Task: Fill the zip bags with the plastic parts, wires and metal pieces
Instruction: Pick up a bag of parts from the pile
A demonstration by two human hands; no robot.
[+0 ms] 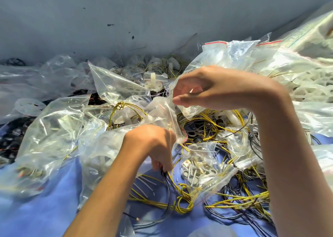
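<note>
A small clear zip bag of grey metal pieces (201, 168) is lying on a blue cloth (45, 209) amid clutter. Below it and to its right, loose yellow-and-black wires (234, 200) are tangling across the cloth, some passing under its edge. Just above it, dark ring-shaped pieces (192, 133) are sitting among more wire. Well above it and a little left, a white flanged plastic part (152, 81) is standing upright in crumpled film. Far to its left, large crumpled clear bags (54, 128) are spreading over the cloth and covering much of what is underneath. To its upper right, a heap of filled bags of white plastic parts (306, 78) is piling up against a grey wall (108, 11).

The left hand (155, 143) is reaching in just left of the metal-piece bag, wrist bent, knuckles up, fingers curling downward and pinching a few thin black and yellow strands (168, 175) at their tips. The right hand (207, 89) is hovering well above that bag, its forearm coming in from the lower right with the wrist bent. Its thumb and fingers are pinching the rim of a clear zip bag with a red strip (162, 110). This bag is hanging between the two hands, above and left of the metal-piece bag, with its red-edged corner drooping just beside the left knuckles.
</note>
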